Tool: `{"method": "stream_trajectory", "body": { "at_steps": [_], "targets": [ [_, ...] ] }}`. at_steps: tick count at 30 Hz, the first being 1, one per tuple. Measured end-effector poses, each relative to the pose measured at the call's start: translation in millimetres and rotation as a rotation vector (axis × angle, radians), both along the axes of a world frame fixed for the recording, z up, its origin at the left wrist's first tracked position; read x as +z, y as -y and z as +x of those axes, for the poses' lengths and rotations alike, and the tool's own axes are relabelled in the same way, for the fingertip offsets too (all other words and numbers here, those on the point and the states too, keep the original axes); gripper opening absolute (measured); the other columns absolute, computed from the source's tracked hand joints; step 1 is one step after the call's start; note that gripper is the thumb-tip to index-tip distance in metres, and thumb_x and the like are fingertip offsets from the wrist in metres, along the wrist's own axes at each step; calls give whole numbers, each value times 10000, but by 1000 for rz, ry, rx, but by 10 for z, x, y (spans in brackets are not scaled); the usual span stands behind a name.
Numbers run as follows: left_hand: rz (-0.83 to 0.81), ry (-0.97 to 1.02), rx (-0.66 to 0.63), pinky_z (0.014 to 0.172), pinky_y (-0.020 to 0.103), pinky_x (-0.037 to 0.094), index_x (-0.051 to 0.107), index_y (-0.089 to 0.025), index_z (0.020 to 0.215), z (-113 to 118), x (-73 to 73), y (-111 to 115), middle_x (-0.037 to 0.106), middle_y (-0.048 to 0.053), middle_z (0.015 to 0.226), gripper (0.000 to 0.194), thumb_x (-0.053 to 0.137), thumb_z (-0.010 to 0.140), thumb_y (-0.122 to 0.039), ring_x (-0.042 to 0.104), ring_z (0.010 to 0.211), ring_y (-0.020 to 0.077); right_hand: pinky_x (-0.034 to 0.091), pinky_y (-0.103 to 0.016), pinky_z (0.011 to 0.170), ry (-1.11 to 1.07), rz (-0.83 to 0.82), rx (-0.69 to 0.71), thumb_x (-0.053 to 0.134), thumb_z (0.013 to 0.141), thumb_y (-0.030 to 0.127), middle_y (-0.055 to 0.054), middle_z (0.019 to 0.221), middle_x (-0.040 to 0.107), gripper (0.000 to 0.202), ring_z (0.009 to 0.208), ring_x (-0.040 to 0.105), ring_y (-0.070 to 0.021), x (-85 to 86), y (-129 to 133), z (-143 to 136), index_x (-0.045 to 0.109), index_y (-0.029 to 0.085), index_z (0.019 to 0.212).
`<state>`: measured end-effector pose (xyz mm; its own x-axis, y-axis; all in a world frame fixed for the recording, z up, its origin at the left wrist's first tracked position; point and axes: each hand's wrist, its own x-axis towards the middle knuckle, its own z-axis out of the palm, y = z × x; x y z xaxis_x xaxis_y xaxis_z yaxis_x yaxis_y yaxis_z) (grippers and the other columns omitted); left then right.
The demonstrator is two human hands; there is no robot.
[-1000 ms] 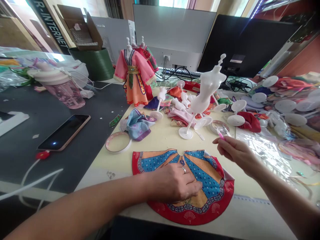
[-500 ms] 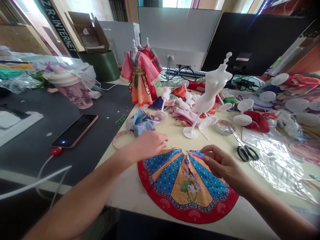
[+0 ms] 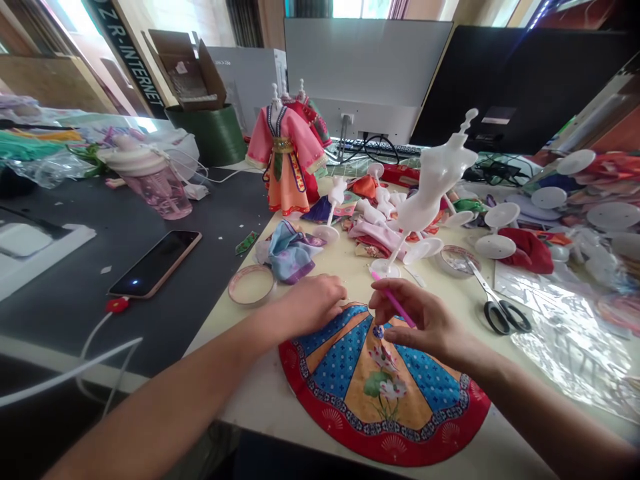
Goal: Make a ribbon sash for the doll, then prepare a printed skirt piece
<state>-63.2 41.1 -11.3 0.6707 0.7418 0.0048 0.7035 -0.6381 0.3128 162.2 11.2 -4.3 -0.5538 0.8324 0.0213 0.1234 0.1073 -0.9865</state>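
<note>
A small fan-shaped cloth skirt (image 3: 350, 373) lies spread on the table, with blue and orange panels, a lotus picture and a red border. A small blue flower-like ornament (image 3: 379, 331) sits near its top. At the skirt's upper left edge rests my left hand (image 3: 317, 305), its fingers curled and closed; whatever they may pinch is hidden. My right hand (image 3: 425, 320) is over the upper right part, thumb and fingers bent around a thin pink stick-like tool (image 3: 397, 305). The tool slants up to the left, and its working tip does not show clearly.
Beyond the hands stands a white mannequin (image 3: 433, 180), with a doll in a pink robe (image 3: 285, 160) further left. Black-handled scissors (image 3: 505, 313) lie at the right, a tape roll (image 3: 251, 285) at the left. A phone (image 3: 156, 263) and a pink bottle (image 3: 155, 180) occupy the dark desk.
My right hand has moved left over the skirt's top, and the pink tool has turned from nearly flat to slanting. My left hand has lowered slightly onto the skirt's edge.
</note>
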Motion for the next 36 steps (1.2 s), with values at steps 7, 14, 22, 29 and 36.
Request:
{"method": "stream_trajectory", "body": {
  "at_steps": [7, 14, 22, 29, 36],
  "targets": [
    [-47, -45, 32, 669, 289, 438, 606, -159, 824, -16, -1, -17, 637, 51, 856, 143, 487, 863, -228, 609, 816, 196, 478, -284, 669, 89, 203, -244, 499, 901, 360, -9, 767, 597, 257, 694, 572, -119, -170, -118, -162, 629, 209, 1063],
    [-52, -67, 21, 687, 291, 430, 585, -149, 776, 20, 69, 10, 633, 52, 835, 187, 429, 877, -165, 588, 804, 182, 438, -253, 585, 222, 359, -378, 520, 877, 340, -2, 696, 595, 193, 618, 538, -109, -339, -165, -162, 637, 188, 853],
    [-84, -44, 10, 717, 294, 437, 583, -152, 778, 1, 59, -4, 633, 49, 849, 157, 444, 848, -130, 581, 826, 179, 419, -224, 558, 323, 475, -381, 535, 849, 271, 17, 653, 595, 147, 585, 524, -97, -352, -121, -170, 574, 189, 732],
    [-72, -62, 10, 727, 305, 448, 588, -148, 775, 18, 50, -8, 634, 55, 851, 160, 448, 852, -131, 588, 833, 188, 430, -243, 566, 357, 488, -349, 530, 854, 284, 4, 672, 610, 145, 593, 534, -109, -381, -138, -165, 580, 195, 751],
    [-63, -75, 10, 722, 302, 447, 591, -147, 783, 9, 50, 0, 639, 58, 863, 170, 441, 863, -142, 591, 834, 190, 437, -245, 578, 351, 502, -355, 530, 855, 274, 4, 678, 610, 129, 604, 545, -114, -381, -144, -180, 585, 196, 768]
  ]
}}
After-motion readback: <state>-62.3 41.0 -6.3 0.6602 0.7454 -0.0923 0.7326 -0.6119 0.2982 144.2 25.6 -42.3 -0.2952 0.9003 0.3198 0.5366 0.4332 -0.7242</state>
